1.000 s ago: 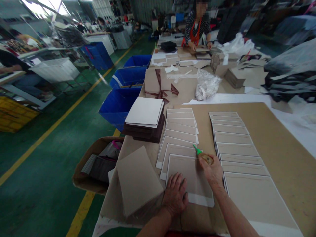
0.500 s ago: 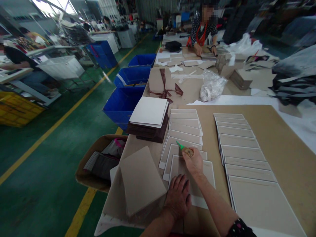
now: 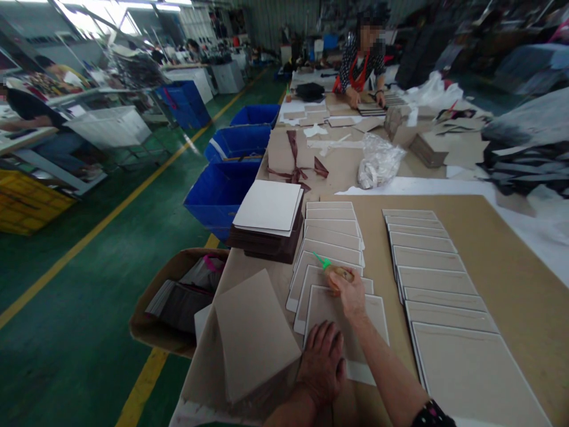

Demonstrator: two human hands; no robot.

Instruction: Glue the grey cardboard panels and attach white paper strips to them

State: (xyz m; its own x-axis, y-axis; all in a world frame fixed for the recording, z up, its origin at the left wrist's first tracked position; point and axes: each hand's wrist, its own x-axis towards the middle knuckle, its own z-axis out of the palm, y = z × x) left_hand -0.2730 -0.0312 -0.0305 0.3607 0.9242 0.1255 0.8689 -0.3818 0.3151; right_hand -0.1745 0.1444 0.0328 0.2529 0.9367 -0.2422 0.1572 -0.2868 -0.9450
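Workshop hall, green floor with yellow lines, blue bins [image 3: 217, 190] along the aisle; a long table [image 3: 489, 249] under a brown sheet. Head view: two columns of overlapped grey boards with white borders lie on the sheet, the left column [image 3: 333, 237] under your hands, the right column [image 3: 427, 261] apart from it. Your left hand [image 3: 322, 359] lies flat, fingers spread and holding nothing, palm down on the lower part of the nearest board [image 3: 320, 308]. Your right hand [image 3: 353, 293] is clenched round a small bottle [image 3: 338, 274] whose green nozzle points up-left, just over that board's top edge where the next board shows. Judged step: working the nozzle along the top margin of the nearest board, at its left end. Any further pass calls for a flat left palm so the board cannot slide, and a low, steady nozzle that stays on the margin. A stack with a white top sheet [image 3: 269, 207] sits just left of the column; a loose grey board [image 3: 253, 332] overhangs the table edge. A person in a red apron [image 3: 360, 62] works at the far end, hands well apart from yours. Writing: none legible; no label readable on the bottle.
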